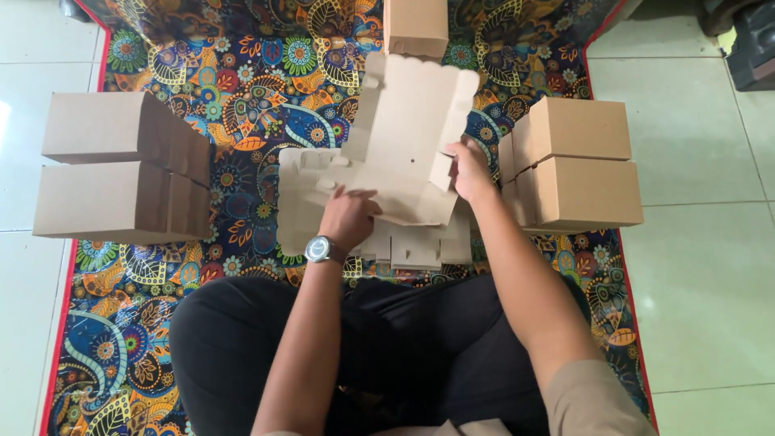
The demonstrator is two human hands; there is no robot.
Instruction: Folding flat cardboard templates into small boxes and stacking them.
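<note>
Two folded brown cardboard boxes (121, 165) sit at the frame's left on the patterned colourful mat (242, 89), the left hand (349, 216) presses flat with fingers spread on the unfolded brown cardboard blank (404, 133) at centre, the right hand (468, 168) pinches its right edge, and two more stacked brown boxes (577, 161) stand right.

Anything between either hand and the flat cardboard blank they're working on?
Nothing visible. The left hand rests directly on the unfolded cardboard box blank, and the right hand grips its right edge. The finished boxes on the left, on the right and the one at the top stand apart on the patterned mat.
</note>
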